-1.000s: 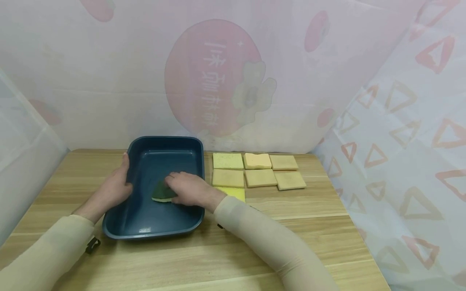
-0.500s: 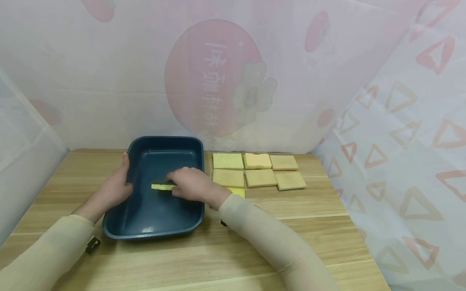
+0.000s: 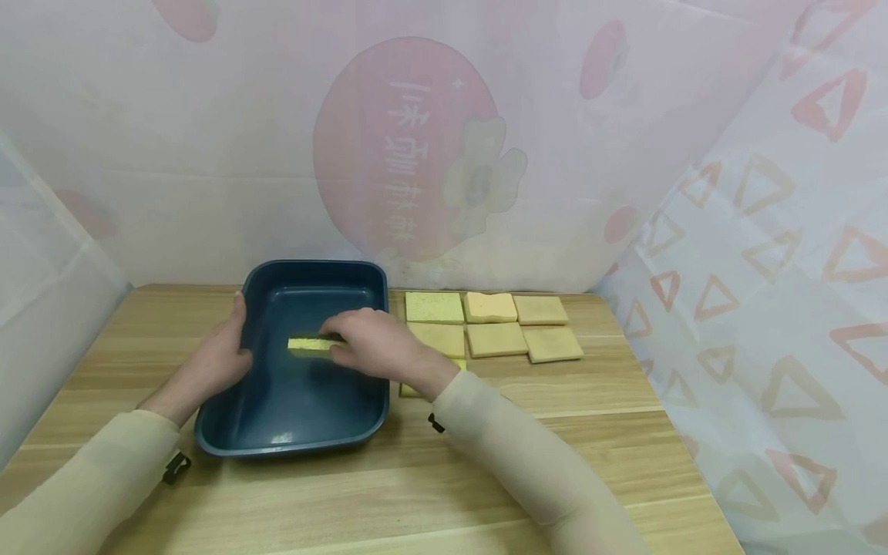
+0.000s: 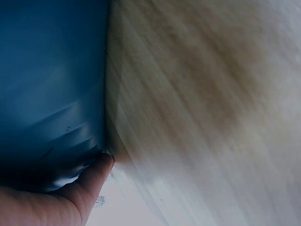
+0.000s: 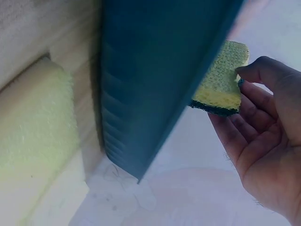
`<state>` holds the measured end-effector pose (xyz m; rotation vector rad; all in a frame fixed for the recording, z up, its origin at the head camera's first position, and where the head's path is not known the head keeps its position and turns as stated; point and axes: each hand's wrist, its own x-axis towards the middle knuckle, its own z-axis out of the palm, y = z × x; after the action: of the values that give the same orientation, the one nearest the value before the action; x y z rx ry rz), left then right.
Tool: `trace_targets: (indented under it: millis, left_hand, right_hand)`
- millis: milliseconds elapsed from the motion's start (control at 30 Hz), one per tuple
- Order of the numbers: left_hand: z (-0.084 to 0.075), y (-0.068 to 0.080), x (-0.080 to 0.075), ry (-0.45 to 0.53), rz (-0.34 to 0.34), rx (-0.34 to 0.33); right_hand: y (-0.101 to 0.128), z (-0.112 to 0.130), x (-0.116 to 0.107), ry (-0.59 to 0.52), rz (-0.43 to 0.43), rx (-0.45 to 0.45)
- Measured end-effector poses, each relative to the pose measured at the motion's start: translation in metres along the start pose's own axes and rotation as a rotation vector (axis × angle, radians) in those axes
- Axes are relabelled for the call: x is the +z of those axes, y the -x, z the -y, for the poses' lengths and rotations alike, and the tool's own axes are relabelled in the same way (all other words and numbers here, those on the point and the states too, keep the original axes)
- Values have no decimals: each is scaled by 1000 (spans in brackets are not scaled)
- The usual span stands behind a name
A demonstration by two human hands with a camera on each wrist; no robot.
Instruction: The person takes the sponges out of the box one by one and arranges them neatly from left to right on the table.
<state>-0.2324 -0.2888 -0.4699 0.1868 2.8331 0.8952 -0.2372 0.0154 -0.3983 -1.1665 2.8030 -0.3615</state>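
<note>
Pinching a scouring sponge inside the blue tray

My right hand (image 3: 371, 347) is pinching the yellow-and-green sponge (image 3: 310, 344) by its right end, over the middle of the tray (image 3: 291, 443), while my left hand (image 3: 218, 356) is curling round the tray's left rim, steadying it on the tabletop (image 3: 416, 486). The sponge is probably handling light and soft, squashing under pressure, so I am judging an edge-on pinch safest; the tray looks stiff and slick.

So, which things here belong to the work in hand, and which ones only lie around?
In use:
- blue tray, left hand holding its rim
- green-yellow sponge, pinched by right hand

Lying about:
- sponges in rows on the wooden table
- patterned curtain
</note>
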Motion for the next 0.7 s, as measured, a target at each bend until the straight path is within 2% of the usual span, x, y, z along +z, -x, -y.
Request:
trace_targets:
  millis: [400,700]
  left_hand:
    - [-1,-1,-1,-13,-3,7]
    - [2,-1,-1,-25,-4,4]
  right_hand:
    - [29,-12,-29,-53,-99,-21]
    - [47,-29,-37,-116,-151,22]
